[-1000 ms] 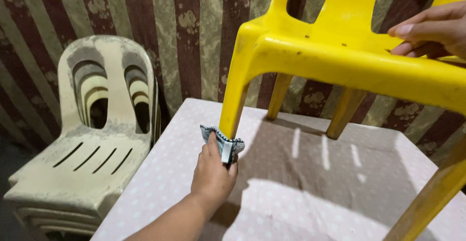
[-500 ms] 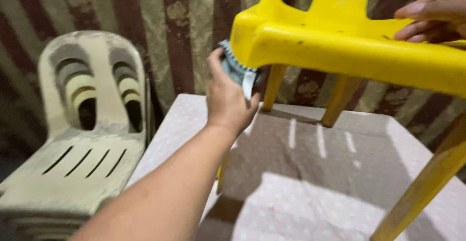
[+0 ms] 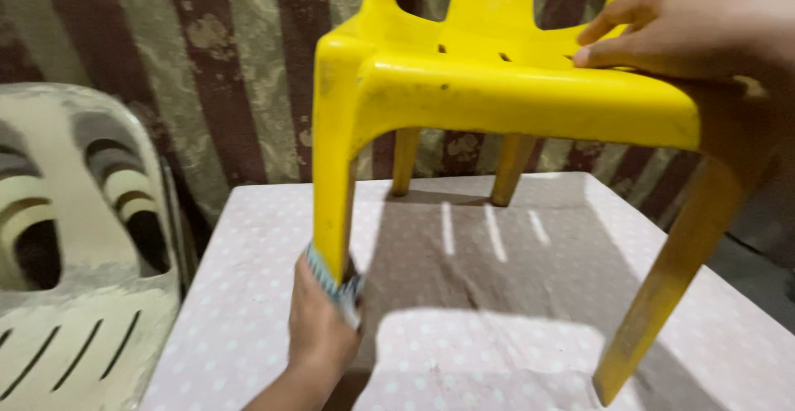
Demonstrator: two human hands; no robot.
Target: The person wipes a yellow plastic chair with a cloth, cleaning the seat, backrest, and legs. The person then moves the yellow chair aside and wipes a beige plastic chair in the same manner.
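The left hand (image 3: 319,328) fingers pinch a striped cloth (image 3: 335,282) round the yellow plastic chair (image 3: 497,88) leg's foot, just above the dotted worktop (image 3: 497,295); beyond, right hand (image 3: 687,26) fingers press flat, steadying the seat firmly.

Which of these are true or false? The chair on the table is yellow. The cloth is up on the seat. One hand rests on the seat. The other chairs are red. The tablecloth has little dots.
1. The yellow chair stands on the table. True.
2. The cloth is up on the seat. False: the left hand presses it round the bottom of the front leg.
3. The right hand rests on the seat. True.
4. The stacked chairs beside the table are red. False: they are cream-white.
5. The tablecloth has little pale dots. True.
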